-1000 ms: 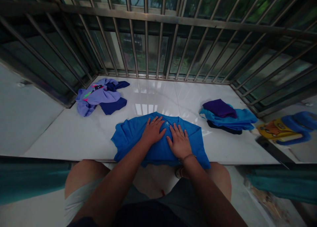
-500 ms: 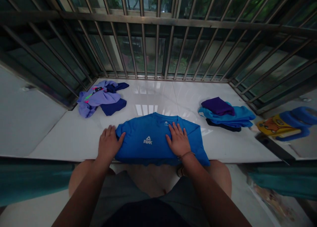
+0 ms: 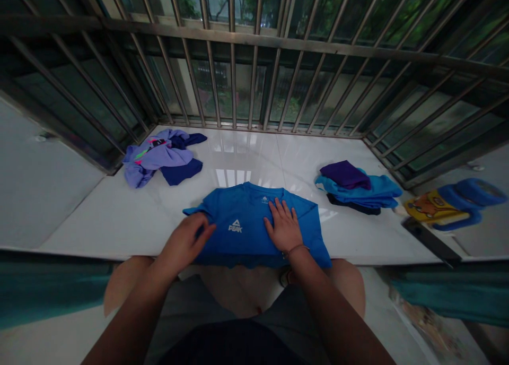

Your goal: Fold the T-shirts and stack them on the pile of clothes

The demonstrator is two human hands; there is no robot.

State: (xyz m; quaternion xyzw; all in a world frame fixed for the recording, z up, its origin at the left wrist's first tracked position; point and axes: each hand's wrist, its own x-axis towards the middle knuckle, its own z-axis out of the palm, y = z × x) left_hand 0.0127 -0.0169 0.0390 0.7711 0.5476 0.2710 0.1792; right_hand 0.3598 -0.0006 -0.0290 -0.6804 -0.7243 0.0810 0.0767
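Observation:
A blue T-shirt (image 3: 254, 206) with a white PEAK print lies in front of me on the white tiled ledge, its collar pointing away. Its lower part is tucked or hanging at the ledge's front edge. My left hand (image 3: 189, 243) is at the shirt's left side, fingers curled and thumb close to them, closed on the fabric by the sleeve; the fingertips are partly hidden. Flat on the shirt's right chest, below the collar, rests my right hand (image 3: 284, 227) with fingers spread. A band circles the right wrist.
A loose heap of lilac and navy clothes (image 3: 159, 158) lies at the back left. Folded purple, blue and dark clothes (image 3: 358, 187) are stacked on the right, near a yellow and blue bottle (image 3: 441, 203) and a dark flat object (image 3: 429, 240). Metal bars (image 3: 254, 89) enclose the ledge's back.
My left hand has moved rightward onto the shirt and its fingers have curled. The shirt's left sleeve now sticks out to the left. My right hand stays in place on the shirt.

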